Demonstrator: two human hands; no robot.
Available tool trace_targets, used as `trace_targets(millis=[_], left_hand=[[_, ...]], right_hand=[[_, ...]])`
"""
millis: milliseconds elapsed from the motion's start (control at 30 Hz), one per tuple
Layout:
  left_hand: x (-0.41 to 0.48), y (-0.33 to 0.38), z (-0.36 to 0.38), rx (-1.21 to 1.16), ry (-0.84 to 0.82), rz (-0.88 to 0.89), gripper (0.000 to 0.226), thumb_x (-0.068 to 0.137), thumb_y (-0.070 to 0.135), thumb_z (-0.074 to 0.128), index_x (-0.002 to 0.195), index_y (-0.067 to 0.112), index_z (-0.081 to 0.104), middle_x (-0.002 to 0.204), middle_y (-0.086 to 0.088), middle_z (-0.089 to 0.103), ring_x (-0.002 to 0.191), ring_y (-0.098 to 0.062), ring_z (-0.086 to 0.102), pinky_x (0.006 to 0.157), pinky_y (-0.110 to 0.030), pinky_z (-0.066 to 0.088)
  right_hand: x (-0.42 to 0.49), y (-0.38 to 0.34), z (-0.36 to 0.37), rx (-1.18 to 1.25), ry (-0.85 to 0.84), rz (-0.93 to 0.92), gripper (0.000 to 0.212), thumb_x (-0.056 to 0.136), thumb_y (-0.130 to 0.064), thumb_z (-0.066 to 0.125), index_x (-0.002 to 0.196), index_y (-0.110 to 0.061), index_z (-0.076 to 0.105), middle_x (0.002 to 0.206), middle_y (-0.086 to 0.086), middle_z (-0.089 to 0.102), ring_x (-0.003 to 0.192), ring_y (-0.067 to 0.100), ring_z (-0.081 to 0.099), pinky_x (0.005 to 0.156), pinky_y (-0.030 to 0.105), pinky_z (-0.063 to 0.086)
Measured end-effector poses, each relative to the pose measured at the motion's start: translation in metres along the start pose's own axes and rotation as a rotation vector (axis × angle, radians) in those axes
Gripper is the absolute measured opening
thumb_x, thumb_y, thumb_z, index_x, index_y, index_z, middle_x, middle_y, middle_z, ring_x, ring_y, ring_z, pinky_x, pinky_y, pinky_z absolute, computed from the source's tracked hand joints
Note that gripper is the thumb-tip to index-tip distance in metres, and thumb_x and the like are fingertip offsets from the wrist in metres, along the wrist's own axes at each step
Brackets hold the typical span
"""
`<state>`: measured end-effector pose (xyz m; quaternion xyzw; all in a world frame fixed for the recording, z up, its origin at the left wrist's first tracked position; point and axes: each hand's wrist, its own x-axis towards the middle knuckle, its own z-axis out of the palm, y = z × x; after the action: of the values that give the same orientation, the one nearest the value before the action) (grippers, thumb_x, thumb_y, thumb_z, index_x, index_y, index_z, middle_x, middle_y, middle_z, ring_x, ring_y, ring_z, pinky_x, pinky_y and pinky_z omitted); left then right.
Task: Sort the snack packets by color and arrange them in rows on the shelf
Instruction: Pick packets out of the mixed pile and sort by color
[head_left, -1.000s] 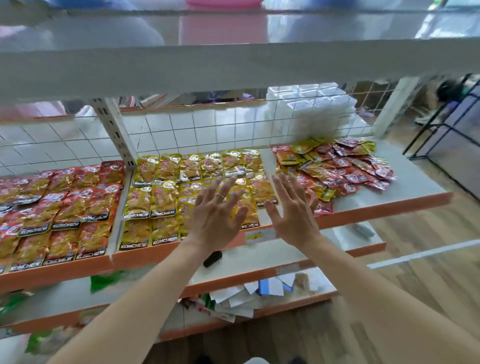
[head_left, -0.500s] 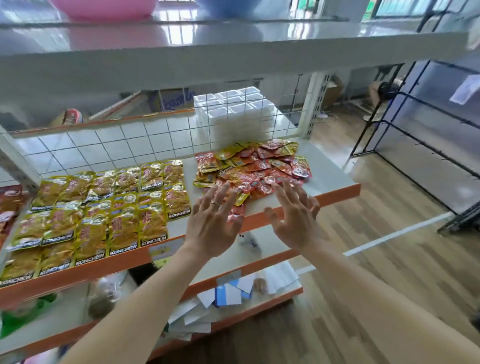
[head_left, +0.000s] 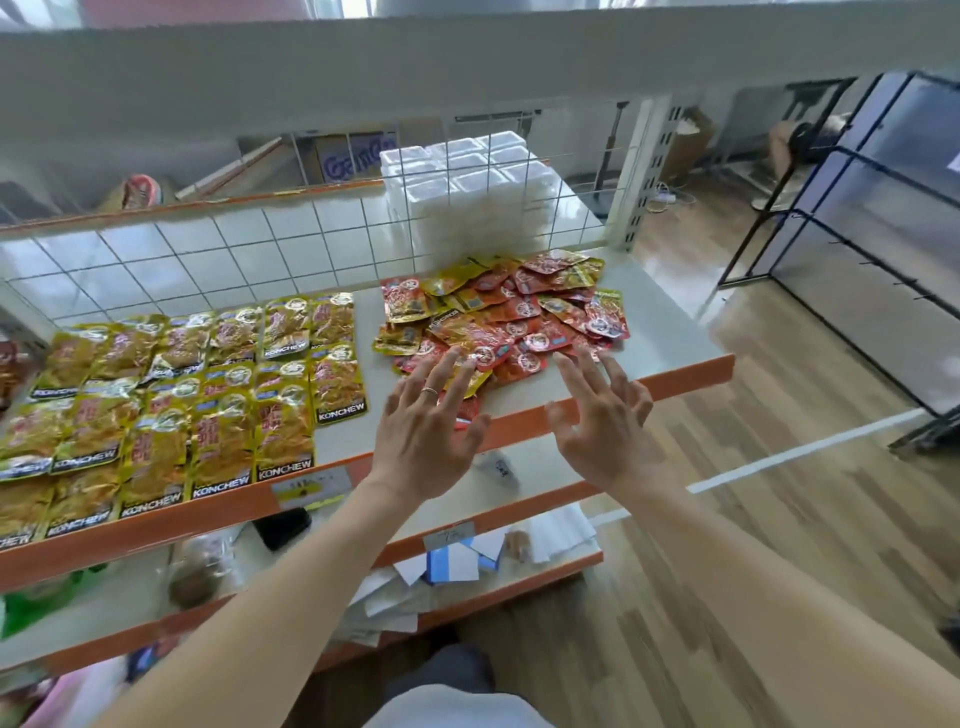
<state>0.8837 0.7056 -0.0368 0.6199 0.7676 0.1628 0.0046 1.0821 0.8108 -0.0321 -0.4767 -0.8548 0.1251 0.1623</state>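
Yellow snack packets (head_left: 197, 384) lie in neat rows on the left part of the white shelf (head_left: 660, 332). To their right sits a loose heap of mixed red and yellow packets (head_left: 504, 312). My left hand (head_left: 431, 431) hovers over the heap's near left edge, fingers spread, holding nothing; a ring shows on one finger. My right hand (head_left: 602, 421) is spread over the shelf's orange front edge (head_left: 691, 376), just short of the heap, also empty. A red packet (head_left: 467, 410) lies partly hidden under my left fingers.
A wire grid back panel (head_left: 208, 260) closes the shelf's rear, with a stack of white foam trays (head_left: 467, 197) behind it. Lower shelves hold papers and small cards (head_left: 452, 564). An upper shelf board (head_left: 467, 62) hangs overhead. Wooden floor and a black rack (head_left: 841, 223) lie to the right.
My view and both hands have shifted right, from over the yellow rows to the mixed heap. The hands stay spread and empty.
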Motion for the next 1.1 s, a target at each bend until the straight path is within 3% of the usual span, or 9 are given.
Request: trace_targets(millis=[400, 533, 667, 800, 1000, 1100], left_hand=[[0.064, -0.036, 0.005, 0.024, 0.022, 0.018, 0.072, 0.094, 0.062, 0.027, 0.150, 0.020, 0.045, 0.162, -0.001, 0.033, 0.148, -0.027, 0.030, 0.118, -0.048, 0.026], [0.092, -0.048, 0.009, 0.063, -0.042, 0.050, 0.079, 0.090, 0.066, 0.020, 0.154, 0.023, 0.038, 0.165, 0.000, 0.026, 0.151, -0.026, 0.022, 0.121, -0.045, 0.015], [0.108, -0.053, 0.010, 0.147, -0.104, 0.130, 0.086, 0.087, 0.075, 0.016, 0.156, 0.026, 0.032, 0.167, 0.002, 0.021, 0.153, -0.023, 0.019, 0.122, -0.044, 0.016], [0.121, -0.054, 0.011, 0.174, -0.196, 0.192, 0.085, 0.090, 0.081, 0.027, 0.158, 0.030, 0.024, 0.168, 0.006, 0.014, 0.154, -0.019, 0.013, 0.124, -0.043, 0.014], [0.124, -0.052, 0.012, 0.127, -0.209, 0.195, 0.090, 0.086, 0.083, 0.035, 0.157, 0.028, 0.028, 0.165, 0.008, 0.025, 0.150, -0.019, 0.022, 0.118, -0.042, 0.025], [0.126, -0.051, 0.010, 0.169, -0.197, 0.228, 0.097, 0.079, 0.088, 0.040, 0.154, 0.027, 0.034, 0.161, 0.007, 0.032, 0.139, -0.023, 0.035, 0.111, -0.041, 0.036]], right_hand=[[0.068, -0.011, 0.018, 0.008, -0.024, 0.002, 0.062, 0.093, -0.053, 0.040, 0.152, -0.033, 0.035, 0.165, -0.007, 0.019, 0.152, 0.015, 0.006, 0.116, 0.053, 0.004], [0.090, -0.011, 0.026, -0.008, -0.010, 0.014, 0.062, 0.094, -0.053, 0.042, 0.152, -0.034, 0.035, 0.165, -0.005, 0.021, 0.152, 0.016, 0.007, 0.115, 0.054, 0.006], [0.107, -0.014, 0.028, -0.025, -0.039, 0.012, 0.060, 0.097, -0.047, 0.051, 0.152, -0.033, 0.033, 0.164, -0.005, 0.022, 0.151, 0.017, 0.009, 0.115, 0.056, 0.009], [0.123, -0.016, 0.024, -0.023, -0.043, 0.005, 0.056, 0.098, -0.045, 0.052, 0.151, -0.037, 0.037, 0.164, -0.006, 0.022, 0.151, 0.017, 0.011, 0.115, 0.049, 0.005], [0.127, -0.010, 0.027, -0.063, -0.067, 0.011, 0.054, 0.096, -0.041, 0.053, 0.149, -0.037, 0.039, 0.163, -0.005, 0.025, 0.150, 0.017, 0.013, 0.115, 0.055, 0.007], [0.131, -0.006, 0.026, -0.048, -0.076, 0.066, 0.059, 0.096, -0.037, 0.055, 0.152, -0.031, 0.036, 0.163, -0.004, 0.025, 0.150, 0.017, 0.014, 0.116, 0.058, 0.010]])
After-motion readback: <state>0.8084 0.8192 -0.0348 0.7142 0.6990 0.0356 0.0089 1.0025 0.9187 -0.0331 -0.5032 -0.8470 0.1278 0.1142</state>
